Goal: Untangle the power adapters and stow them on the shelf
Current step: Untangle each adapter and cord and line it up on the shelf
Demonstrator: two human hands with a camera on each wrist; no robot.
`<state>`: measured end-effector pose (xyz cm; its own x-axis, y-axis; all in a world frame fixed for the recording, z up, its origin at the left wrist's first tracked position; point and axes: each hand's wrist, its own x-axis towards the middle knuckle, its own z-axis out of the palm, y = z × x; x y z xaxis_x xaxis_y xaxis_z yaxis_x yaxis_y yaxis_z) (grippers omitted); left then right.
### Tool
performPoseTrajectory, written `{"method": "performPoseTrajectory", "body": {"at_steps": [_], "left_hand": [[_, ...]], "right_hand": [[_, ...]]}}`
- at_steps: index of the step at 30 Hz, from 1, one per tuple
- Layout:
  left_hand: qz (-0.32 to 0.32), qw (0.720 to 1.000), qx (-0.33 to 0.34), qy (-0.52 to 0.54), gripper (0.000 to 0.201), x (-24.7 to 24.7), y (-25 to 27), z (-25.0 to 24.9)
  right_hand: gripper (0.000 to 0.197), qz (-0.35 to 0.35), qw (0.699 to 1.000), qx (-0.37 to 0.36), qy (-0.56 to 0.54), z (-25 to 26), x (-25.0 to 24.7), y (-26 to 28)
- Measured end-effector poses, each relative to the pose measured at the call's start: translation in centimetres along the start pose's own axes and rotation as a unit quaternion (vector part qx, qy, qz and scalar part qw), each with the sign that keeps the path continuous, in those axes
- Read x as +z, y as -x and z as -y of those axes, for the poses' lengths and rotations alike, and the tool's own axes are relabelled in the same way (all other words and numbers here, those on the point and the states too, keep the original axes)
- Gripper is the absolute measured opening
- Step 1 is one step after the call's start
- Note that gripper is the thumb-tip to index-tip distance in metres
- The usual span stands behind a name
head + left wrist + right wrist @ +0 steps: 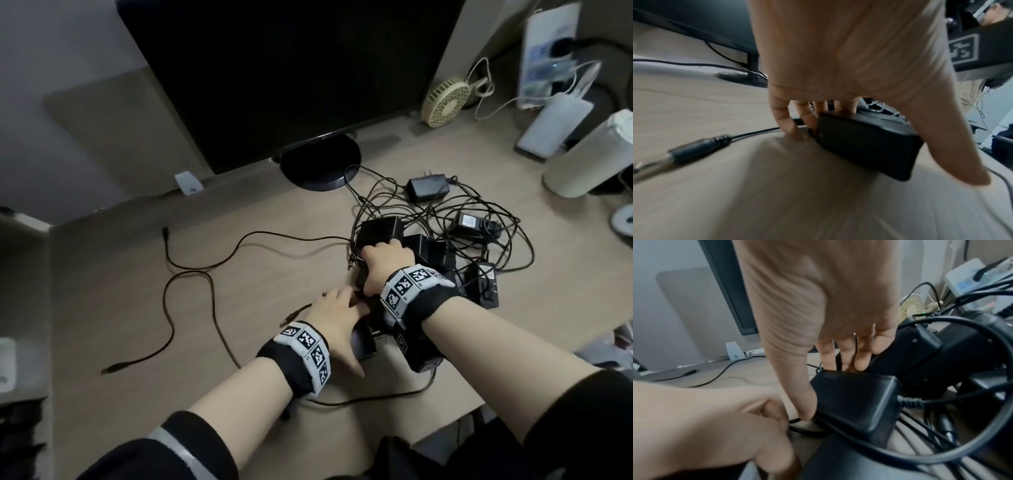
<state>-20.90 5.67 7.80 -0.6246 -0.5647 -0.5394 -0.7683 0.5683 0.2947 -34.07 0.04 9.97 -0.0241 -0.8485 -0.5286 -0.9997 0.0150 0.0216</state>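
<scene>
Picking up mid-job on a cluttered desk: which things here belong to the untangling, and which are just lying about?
Job:
black power adapters
tangled cables
adapter under the left hand
adapter held by the right hand

Lying about:
monitor
small fan
white power strip
paper roll

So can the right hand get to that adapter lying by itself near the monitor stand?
Probably yes. The adapter lies uncovered beyond the cable tangle, but the right hand is gripping another adapter and would likely need to release it first.

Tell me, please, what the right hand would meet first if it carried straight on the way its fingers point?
Probably the black adapter block directly beyond the right hand; its fingers already touch the adapters there, so hardly any travel is left. Depth is uncertain.
</scene>
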Motion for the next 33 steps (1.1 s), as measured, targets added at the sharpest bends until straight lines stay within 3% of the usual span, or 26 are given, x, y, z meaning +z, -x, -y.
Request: {"method": "performPoseTrajectory", "body": {"at_steps": [4,8,11,14,19,22,24,27,30,33], "left_hand": [[-0.02,1.0,-0.012,0.007,0.095,0.8,0.0,0.6],[-0.075,0.986,-0.061,0.135,0.076,-0.5,0.7,3.1],[-0.151,0.954,-0.099,0.237,0.08,-2.1,1.8,5.3],[-0.247,0.918,-0.102,0.292,0.084,-3.9,3.3,6.8],[-0.363,0.864,-0.106,0.332,0.069,-6.9,6.3,8.1],[-0.419,0.817,-0.105,0.381,0.066,-8.3,8.6,8.6],[-0.442,0.783,-0.107,0.424,0.067,-9.1,10.6,8.8],[-0.468,0.775,-0.112,0.409,0.071,-9.6,13.5,9.3],[-0.478,0.774,-0.113,0.401,0.073,-9.5,16.2,9.4],[-0.504,0.726,-0.121,0.452,0.068,-9.1,19.2,9.7]], "right_hand": [[0.05,-0.023,0.999,0.008,-0.023,0.2,0.4,-0.1],[0.044,-0.053,0.993,0.009,-0.106,0.2,0.1,0.0],[0.044,-0.084,0.982,0.024,-0.165,0.4,-0.9,0.2],[0.041,-0.166,0.96,0.024,-0.224,1.6,-3.0,0.6],[0.049,-0.242,0.918,-0.071,-0.306,5.4,-7.2,1.7],[0.049,-0.193,0.852,-0.092,-0.477,7.5,-9.0,2.2],[0.047,-0.116,0.812,-0.086,-0.565,8.7,-9.7,2.2],[0.025,0.016,0.727,-0.102,-0.679,10.8,-10.1,2.6],[0.016,0.036,0.712,-0.125,-0.69,13.3,-10.1,3.4],[0.011,0.048,0.69,-0.172,-0.701,15.9,-10.3,4.6]]}}
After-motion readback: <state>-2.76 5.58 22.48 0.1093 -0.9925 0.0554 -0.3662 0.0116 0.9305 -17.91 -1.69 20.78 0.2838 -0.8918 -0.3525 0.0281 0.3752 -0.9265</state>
